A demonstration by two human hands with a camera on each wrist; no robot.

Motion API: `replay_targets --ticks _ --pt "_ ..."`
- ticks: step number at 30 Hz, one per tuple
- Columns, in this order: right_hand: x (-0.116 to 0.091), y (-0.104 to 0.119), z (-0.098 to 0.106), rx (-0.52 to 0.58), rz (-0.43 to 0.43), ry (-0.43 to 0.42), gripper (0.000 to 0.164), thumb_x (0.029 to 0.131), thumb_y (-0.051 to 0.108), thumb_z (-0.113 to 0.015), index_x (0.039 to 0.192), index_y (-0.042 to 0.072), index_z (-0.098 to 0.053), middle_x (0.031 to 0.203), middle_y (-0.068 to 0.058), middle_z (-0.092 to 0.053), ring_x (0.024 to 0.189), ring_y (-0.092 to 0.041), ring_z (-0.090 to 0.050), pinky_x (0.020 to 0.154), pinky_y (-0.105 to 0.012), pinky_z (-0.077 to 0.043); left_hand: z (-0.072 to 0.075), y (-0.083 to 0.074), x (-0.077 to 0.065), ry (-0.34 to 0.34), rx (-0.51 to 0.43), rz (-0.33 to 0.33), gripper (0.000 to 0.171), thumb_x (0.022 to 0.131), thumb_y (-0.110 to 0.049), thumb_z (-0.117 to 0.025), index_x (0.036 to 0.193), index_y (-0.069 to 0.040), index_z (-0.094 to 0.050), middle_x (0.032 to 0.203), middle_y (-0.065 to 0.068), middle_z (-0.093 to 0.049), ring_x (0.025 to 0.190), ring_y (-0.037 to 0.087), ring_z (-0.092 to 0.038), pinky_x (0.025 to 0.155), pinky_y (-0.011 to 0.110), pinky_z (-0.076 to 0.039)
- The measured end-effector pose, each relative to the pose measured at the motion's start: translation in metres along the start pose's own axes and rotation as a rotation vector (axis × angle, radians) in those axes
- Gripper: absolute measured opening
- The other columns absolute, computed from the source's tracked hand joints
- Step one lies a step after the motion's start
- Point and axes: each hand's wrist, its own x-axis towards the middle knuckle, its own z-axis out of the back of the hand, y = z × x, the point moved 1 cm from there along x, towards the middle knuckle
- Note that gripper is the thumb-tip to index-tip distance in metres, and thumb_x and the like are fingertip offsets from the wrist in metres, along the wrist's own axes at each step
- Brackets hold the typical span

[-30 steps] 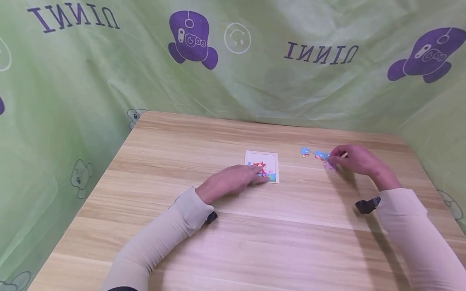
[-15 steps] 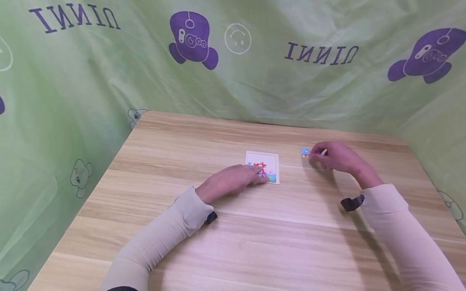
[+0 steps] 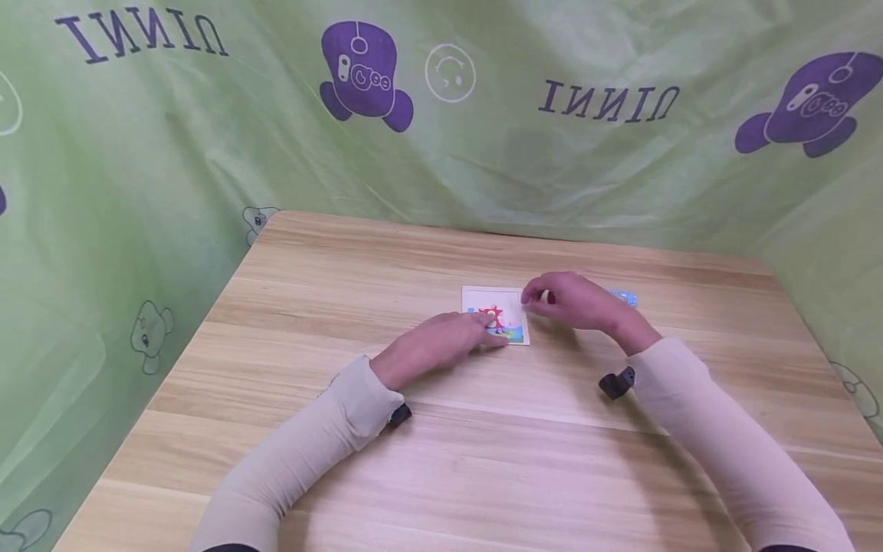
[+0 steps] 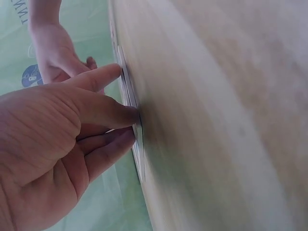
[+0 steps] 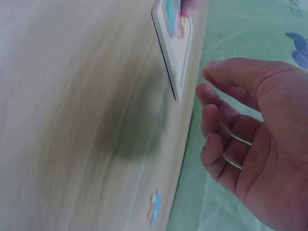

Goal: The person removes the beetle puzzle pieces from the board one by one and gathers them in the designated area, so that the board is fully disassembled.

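Observation:
A small white-rimmed puzzle tray (image 3: pixel 472 295) lies flat on the table, with a red and multicoloured picture in its lower part and bare white above. My left hand (image 3: pixel 441 345) rests over its lower left side, fingers fairly straight, as the left wrist view shows at the tray's edge. My right hand (image 3: pixel 576 300) is at the tray's right edge. In the right wrist view its fingers (image 5: pixel 209 115) are bent, thumb and index tips near each other; no piece is visible there, but one may be hidden. A blue puzzle piece (image 3: pixel 624 297) shows just beyond this hand.
A wooden table (image 3: pixel 483 460) spans the view beneath both arms. Green printed curtain (image 3: pixel 276 123) hangs along its back and sides. The right hand and forearm hide part of the tabletop where pieces lay. A dark wrist camera (image 3: pixel 616 382) hangs under the right sleeve.
My right hand has travelled left from the loose puzzle pieces to the tray's right edge. The tray has shifted slightly. My left hand stays in place.

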Motion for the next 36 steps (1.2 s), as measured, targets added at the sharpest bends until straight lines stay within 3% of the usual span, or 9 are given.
replay_targets --ticks 5,9,18,27,36 --pt "0.014 0.008 -0.01 0.001 0.041 0.046 0.029 0.099 0.011 -0.069 0.127 0.006 -0.071 0.116 -0.006 -0.07 0.094 -0.021 -0.061 0.087 -0.042 -0.051 0.0 -0.003 -0.002 -0.021 0.055 0.013 0.054 0.104 -0.003 -0.059 0.149 -0.033 -0.058 0.154 0.018 -0.048 0.126 0.03 -0.058 0.082 0.036 -0.056" --pt "0.021 0.013 -0.016 0.006 0.039 0.087 0.036 0.097 0.012 -0.072 0.132 0.004 -0.068 0.117 -0.01 -0.066 0.096 -0.025 -0.059 0.089 -0.044 -0.049 -0.001 -0.004 -0.002 -0.028 0.071 0.015 0.055 0.104 0.0 -0.057 0.148 -0.033 -0.059 0.153 0.025 -0.045 0.119 0.032 -0.061 0.078 0.035 -0.056" --pt "0.028 0.019 -0.022 -0.024 0.034 0.162 0.047 0.093 0.017 -0.078 0.137 0.005 -0.065 0.117 -0.011 -0.06 0.091 -0.023 -0.056 0.081 -0.038 -0.049 0.001 -0.002 -0.003 0.04 -0.013 0.05 0.061 0.104 0.001 -0.056 0.152 -0.036 -0.052 0.162 0.021 -0.034 0.129 0.026 -0.055 0.076 0.03 -0.054" --pt "0.032 0.018 -0.023 -0.033 0.028 0.171 0.047 0.092 0.017 -0.08 0.134 0.005 -0.065 0.114 -0.01 -0.059 0.091 -0.023 -0.054 0.081 -0.037 -0.049 0.002 -0.001 -0.005 0.061 -0.084 0.071 0.066 0.1 0.005 -0.056 0.154 -0.033 -0.051 0.166 0.018 -0.028 0.111 0.025 -0.061 0.068 0.026 -0.05" --pt "0.037 0.023 -0.023 0.028 -0.011 0.2 0.043 0.089 0.014 -0.082 0.124 0.002 -0.062 0.105 -0.01 -0.059 0.092 -0.024 -0.053 0.083 -0.038 -0.047 0.002 -0.002 -0.005 0.051 -0.101 0.059 0.061 0.101 0.002 -0.056 0.152 -0.032 -0.054 0.166 0.018 -0.028 0.136 0.025 -0.049 0.075 0.026 -0.051"
